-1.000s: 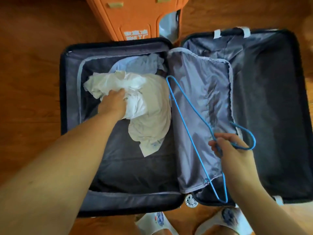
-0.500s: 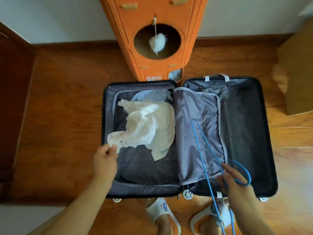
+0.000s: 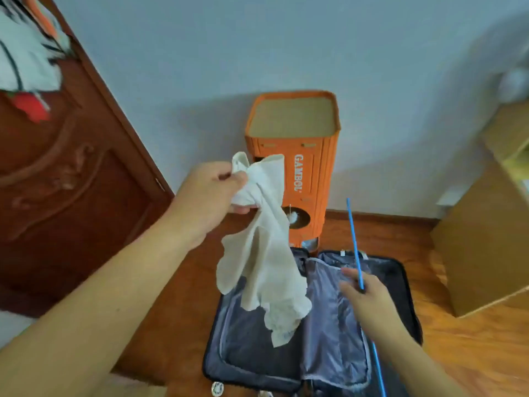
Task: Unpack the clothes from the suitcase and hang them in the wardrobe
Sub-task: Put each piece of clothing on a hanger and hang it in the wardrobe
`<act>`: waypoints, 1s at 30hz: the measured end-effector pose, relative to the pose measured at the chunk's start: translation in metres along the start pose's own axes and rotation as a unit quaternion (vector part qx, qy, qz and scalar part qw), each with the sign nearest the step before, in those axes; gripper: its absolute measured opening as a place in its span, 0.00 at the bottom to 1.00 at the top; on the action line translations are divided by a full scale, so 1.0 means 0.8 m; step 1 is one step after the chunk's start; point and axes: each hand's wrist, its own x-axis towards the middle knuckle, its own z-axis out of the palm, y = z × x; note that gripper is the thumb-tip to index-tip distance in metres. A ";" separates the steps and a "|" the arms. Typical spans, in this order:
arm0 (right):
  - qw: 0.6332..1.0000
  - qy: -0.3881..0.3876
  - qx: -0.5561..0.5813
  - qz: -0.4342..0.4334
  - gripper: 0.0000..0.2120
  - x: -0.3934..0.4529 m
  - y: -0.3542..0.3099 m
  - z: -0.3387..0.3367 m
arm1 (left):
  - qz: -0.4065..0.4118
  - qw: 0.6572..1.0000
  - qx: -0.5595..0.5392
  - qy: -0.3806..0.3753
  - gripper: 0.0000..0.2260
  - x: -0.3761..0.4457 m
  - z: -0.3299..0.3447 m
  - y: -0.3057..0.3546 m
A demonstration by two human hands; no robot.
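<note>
White garment (image 3: 264,253) lifted clear above the open suitcase (image 3: 400,285), bunched at one end in the left hand (image 3: 210,193), fingers and thumb curled round the cloth, the rest hanging crumpled and twisted over the left half of the case. Blue hanger (image 3: 355,242) pinched in the right hand (image 3: 365,293), seen edge-on as a thin rod rising over the lining. Likely step: threading hanger into garment before the walk to the wardrobe (image 3: 65,179) at left. Risks from here: cloth held as a wad, neck opening not found, so hanger could snag in a sleeve or go in crooked; loose one-ended grip could let the cloth slide back into the case; trailing hem could catch on the case rim when carried off. Hard to make out: kind of garment, collar and sleeves lost in folds; hanger hook and lower bar, cut off by the frame edge and hidden behind the forearm; whether more clothes remain, the left half partly screened by the hanging cloth. Blurred clothes (image 3: 25,53) at top left, seemingly hung at the wardrobe already. Orange box (image 3: 294,167) behind the case against the wall.
</note>
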 end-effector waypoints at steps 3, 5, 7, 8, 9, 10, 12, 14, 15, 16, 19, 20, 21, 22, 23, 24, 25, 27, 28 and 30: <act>0.988 -0.058 -0.040 -0.137 0.07 -0.029 -0.059 -0.012 | 0.035 0.989 -0.146 0.005 0.08 -0.062 -0.014 0.095; 0.986 -0.074 -0.033 -0.143 0.11 -0.043 -0.084 -0.033 | 0.046 0.962 -0.268 0.004 0.08 -0.096 -0.034 0.142; 0.988 -0.087 -0.005 -0.130 0.23 -0.049 -0.099 -0.066 | 0.053 0.937 -0.344 -0.001 0.12 -0.122 -0.060 0.173; 0.986 -0.099 -0.013 -0.135 0.26 -0.052 -0.105 -0.082 | 0.055 0.928 -0.369 -0.005 0.14 -0.133 -0.071 0.184; 0.982 -0.119 -0.032 -0.143 0.29 -0.055 -0.108 -0.094 | 0.058 0.922 -0.383 -0.012 0.15 -0.142 -0.081 0.193; 0.976 -0.137 -0.061 -0.159 0.32 -0.063 -0.112 -0.101 | 0.062 0.920 -0.385 -0.022 0.15 -0.151 -0.088 0.201; 0.964 -0.146 -0.114 -0.193 0.30 -0.078 -0.110 -0.094 | 0.074 0.928 -0.362 -0.051 0.15 -0.166 -0.094 0.214; 0.962 -0.112 -0.153 -0.195 0.14 -0.096 -0.099 -0.078 | 0.084 0.940 -0.322 -0.076 0.15 -0.173 -0.101 0.222; 0.963 -0.088 -0.167 -0.193 0.13 -0.104 -0.096 -0.077 | 0.086 0.947 -0.299 -0.078 0.15 -0.174 -0.110 0.222; 0.966 -0.072 -0.164 -0.185 0.15 -0.110 -0.102 -0.083 | 0.087 0.959 -0.262 -0.060 0.14 -0.172 -0.123 0.219; 0.985 -0.036 -0.112 -0.129 0.17 -0.127 -0.159 -0.135 | 0.056 0.993 -0.072 0.077 0.10 -0.155 -0.180 0.193; 0.984 -0.040 -0.116 -0.130 0.17 -0.132 -0.185 -0.156 | 0.024 0.991 -0.005 0.132 0.10 -0.149 -0.194 0.180; 0.982 -0.058 -0.115 -0.140 0.17 -0.139 -0.208 -0.170 | -0.011 0.987 0.019 0.157 0.11 -0.146 -0.202 0.166; 0.978 -0.080 -0.121 -0.153 0.16 -0.151 -0.232 -0.176 | -0.036 0.987 -0.004 0.154 0.12 -0.143 -0.204 0.151; 0.971 -0.095 -0.141 -0.170 0.16 -0.161 -0.248 -0.172 | -0.049 0.988 -0.046 0.141 0.12 -0.144 -0.198 0.136; 0.964 -0.106 -0.159 -0.184 0.15 -0.177 -0.265 -0.165 | -0.055 0.986 -0.097 0.124 0.10 -0.147 -0.185 0.124; 0.961 -0.118 -0.160 -0.191 0.13 -0.191 -0.276 -0.153 | -0.057 0.984 -0.142 0.091 0.06 -0.155 -0.165 0.116; 0.969 -0.154 -0.098 -0.168 0.10 -0.214 -0.297 -0.129 | -0.040 0.974 -0.219 0.030 0.15 -0.182 -0.105 0.106; 0.973 -0.178 -0.053 -0.134 0.09 -0.226 -0.306 -0.118 | -0.019 0.968 -0.250 0.029 0.20 -0.204 -0.073 0.098; 0.974 -0.217 0.024 -0.068 0.09 -0.242 -0.320 -0.100 | 0.050 0.963 -0.239 0.118 0.20 -0.259 -0.012 0.072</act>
